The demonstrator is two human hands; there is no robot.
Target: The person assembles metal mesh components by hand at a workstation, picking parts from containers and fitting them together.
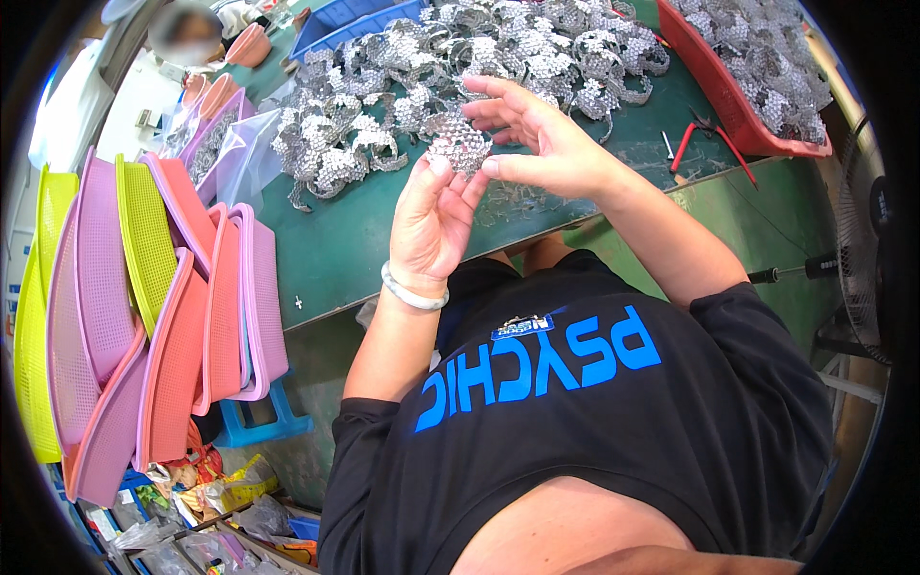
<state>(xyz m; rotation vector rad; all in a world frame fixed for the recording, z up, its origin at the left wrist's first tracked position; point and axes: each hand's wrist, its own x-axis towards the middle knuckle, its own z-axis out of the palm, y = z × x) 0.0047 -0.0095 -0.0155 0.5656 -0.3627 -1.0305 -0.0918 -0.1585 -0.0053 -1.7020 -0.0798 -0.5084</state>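
Note:
Over the near edge of the green worktable, my left hand (434, 220) grips a small silvery metal piece (460, 144) with a holed, honeycomb-like pattern, pinched between thumb and fingers. My right hand (551, 149) is beside it, fingers stretched out and apart. Its thumb tip reaches the right edge of the piece; whether it presses on it I cannot tell. Just beyond both hands lies a large heap of similar curled metal pieces (517, 48), spread across the table (355, 244). A pale bangle circles my left wrist.
A red bin (738, 105) of metal pieces stands at the right, near red-handled pliers (682, 146). Stacked pink, purple and green plastic baskets (172, 316) crowd the left, above a blue stool (264, 422). A blue crate (335, 27) sits at the back; a fan (862, 240) stands far right.

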